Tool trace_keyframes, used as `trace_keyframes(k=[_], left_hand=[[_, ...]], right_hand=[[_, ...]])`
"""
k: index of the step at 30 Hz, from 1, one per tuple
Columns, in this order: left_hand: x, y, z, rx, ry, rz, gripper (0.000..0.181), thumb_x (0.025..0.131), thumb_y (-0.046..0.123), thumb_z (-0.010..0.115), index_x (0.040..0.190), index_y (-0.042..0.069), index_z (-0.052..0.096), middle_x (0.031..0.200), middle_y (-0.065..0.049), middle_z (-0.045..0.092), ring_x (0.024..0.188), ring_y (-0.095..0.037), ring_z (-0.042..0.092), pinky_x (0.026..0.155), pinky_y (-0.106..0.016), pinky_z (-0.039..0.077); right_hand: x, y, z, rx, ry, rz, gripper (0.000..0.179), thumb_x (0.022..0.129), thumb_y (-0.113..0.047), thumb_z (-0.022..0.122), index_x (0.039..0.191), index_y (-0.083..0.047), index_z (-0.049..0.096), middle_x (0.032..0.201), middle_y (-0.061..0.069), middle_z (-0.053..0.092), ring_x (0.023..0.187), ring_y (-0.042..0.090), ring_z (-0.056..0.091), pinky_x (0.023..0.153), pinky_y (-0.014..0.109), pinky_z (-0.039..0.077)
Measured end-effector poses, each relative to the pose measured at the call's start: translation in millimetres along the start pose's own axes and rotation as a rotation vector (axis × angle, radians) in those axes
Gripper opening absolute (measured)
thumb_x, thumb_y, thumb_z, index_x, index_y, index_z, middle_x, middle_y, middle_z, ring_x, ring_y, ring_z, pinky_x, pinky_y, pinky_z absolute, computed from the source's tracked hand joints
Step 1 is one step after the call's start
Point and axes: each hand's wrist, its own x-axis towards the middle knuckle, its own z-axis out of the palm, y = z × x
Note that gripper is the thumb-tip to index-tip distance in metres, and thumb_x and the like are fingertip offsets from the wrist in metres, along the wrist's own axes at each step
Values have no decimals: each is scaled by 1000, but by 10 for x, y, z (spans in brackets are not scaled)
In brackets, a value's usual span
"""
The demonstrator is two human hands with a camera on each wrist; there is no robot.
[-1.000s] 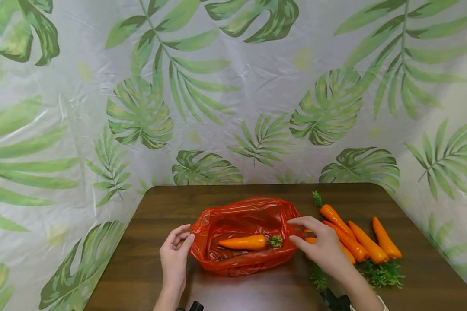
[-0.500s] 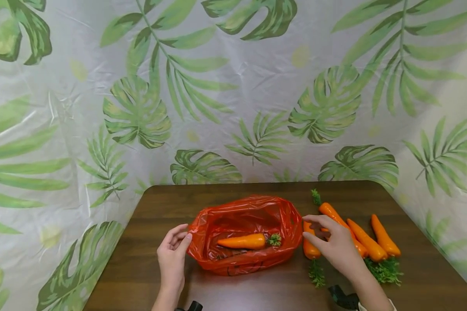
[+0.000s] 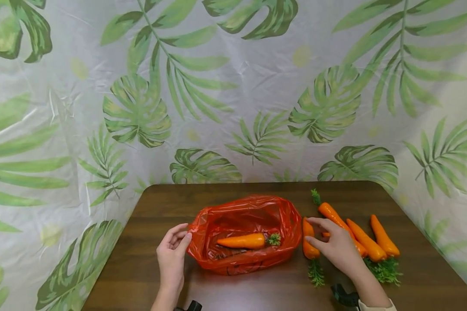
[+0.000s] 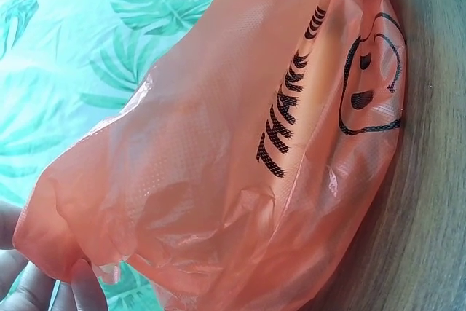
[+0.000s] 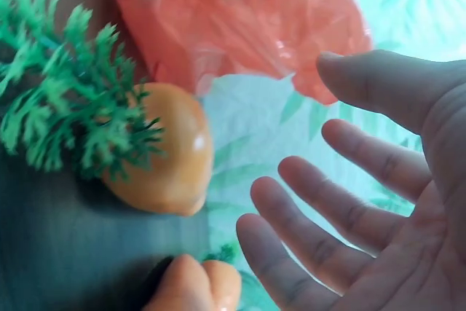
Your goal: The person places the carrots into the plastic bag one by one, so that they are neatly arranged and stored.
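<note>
A red plastic bag (image 3: pixel 253 263) stands with its mouth spread wide, and one orange carrot (image 3: pixel 241 241) with a green top lies inside it. My left hand (image 3: pixel 172 255) pinches the bag's left rim; in the left wrist view its fingers (image 4: pixel 87 289) are at the bag's corner. Just right of the bag, a second carrot (image 3: pixel 310 248) lies partly behind the fingertips of my right hand (image 3: pixel 336 246). In the right wrist view that hand is spread and holds nothing, apart from the carrot (image 5: pixel 178 151) there.
Several more carrots lie at the right of the brown wooden table (image 3: pixel 163 203), among them an outer carrot (image 3: pixel 385 237) with leafy tops nearby. A leaf-patterned sheet (image 3: pixel 264 86) hangs behind the table's far edge.
My right hand has let go of the bag's right rim and moved right, over the carrot beside the bag. My left hand stays at the left rim.
</note>
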Motion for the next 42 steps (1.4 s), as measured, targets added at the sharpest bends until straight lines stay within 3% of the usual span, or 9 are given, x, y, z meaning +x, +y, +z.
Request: trace_keyframes(k=[7,14,20,35,39,42], left_hand=[[0,15,5,10,2,-22,31,88,5,77,118,-1,69,95,-18,69,82,-21,65,72,-26,57],[-1,16,-1,16,-2,-13,28,88,5,78,116,2,71,96,-21,68,82,-22,65,71,-26,57],[-15,23,-10,17,-5,-5,29,88,7,78,116,1,71,96,-21,68,82,-22,65,71,-25,57],[7,37,10,4,-14,-8,30,88,4,77,117,0,70,95,-19,68,82,-21,65,72,-26,57],[-3,36,11,11,-6,-10,29,88,3,77,116,0,70,95,-18,69,82,-21,65,71,-26,57],[-5,36,17,13,-7,-9,30,89,3,77,117,0,70,95,-18,69,82,-21,65,72,-26,57]], right_hand=[[8,96,16,-35,-50,58,54,87,-38,80,135,-20,62,131,5,63,108,32,65,87,54,54],[37,139,44,-57,-86,84,58,85,-33,83,136,-16,62,128,8,64,107,31,65,76,43,57],[34,169,83,-72,-117,88,64,84,-35,84,139,-13,59,135,11,60,109,33,65,82,48,56],[61,206,113,-129,-165,131,78,78,-44,86,143,-14,56,142,19,53,97,26,64,74,43,55],[43,202,139,-154,-175,128,79,79,-49,83,143,-12,55,143,25,49,99,30,64,79,49,55],[41,202,157,-183,-171,122,81,79,-52,83,142,-10,55,143,29,48,116,44,57,91,60,49]])
